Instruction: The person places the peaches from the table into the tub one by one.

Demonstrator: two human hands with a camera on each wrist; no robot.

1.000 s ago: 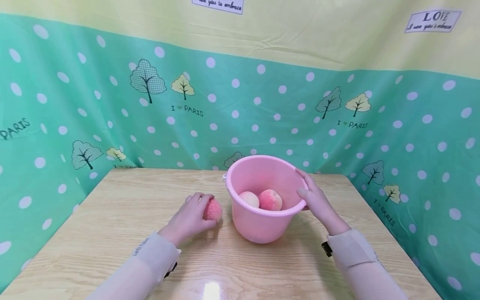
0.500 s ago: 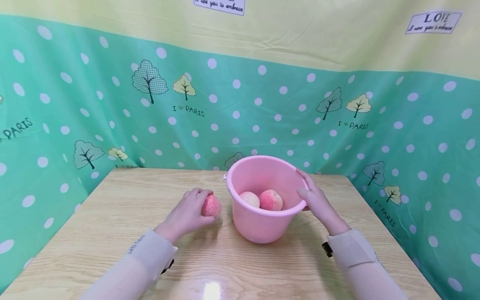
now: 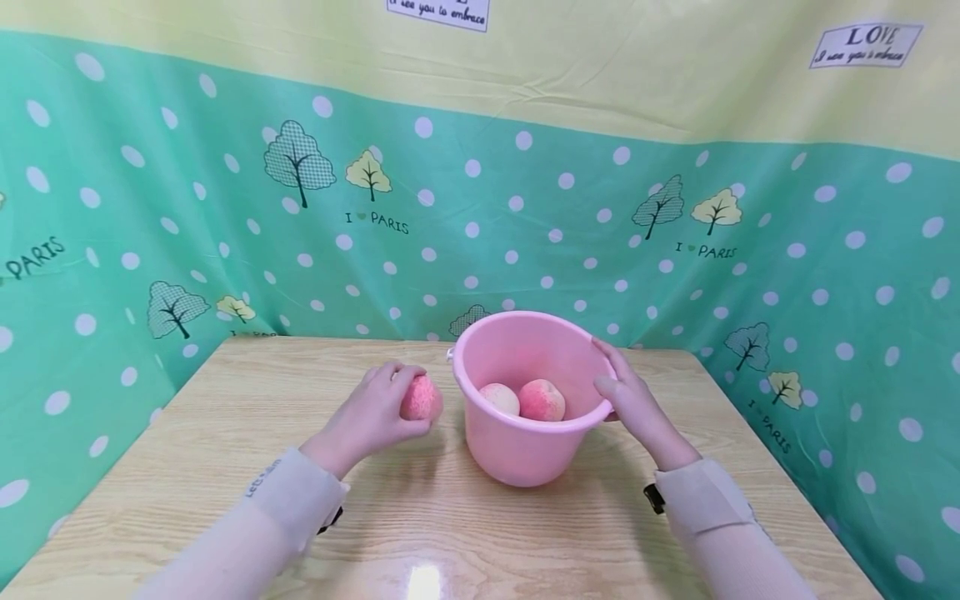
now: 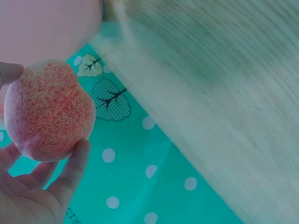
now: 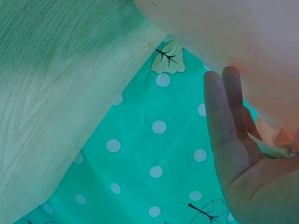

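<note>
My left hand (image 3: 369, 418) grips a pink peach (image 3: 423, 398) between thumb and fingers, just left of the bucket. In the left wrist view, the speckled peach (image 4: 50, 110) shows its crease, with fingertips pressed on its sides. A pink plastic bucket (image 3: 517, 457) stands tilted a little toward me. Inside it lie a pale peach (image 3: 500, 399) and a redder peach (image 3: 542, 401). My right hand (image 3: 641, 408) holds the bucket's right rim, thumb over the inner edge. The right wrist view has its fingers (image 5: 220, 105) stretched along the outer wall.
Both hands are over a light wooden table (image 3: 247, 425). A green dotted cloth with printed trees (image 3: 465, 233) hangs behind and at both sides. The bucket's white handle joint (image 3: 450, 354) sticks out at its left rim.
My left hand has raised the peach a little, drifting slightly left. The bucket, the peaches in it and my right hand stay where they were.
</note>
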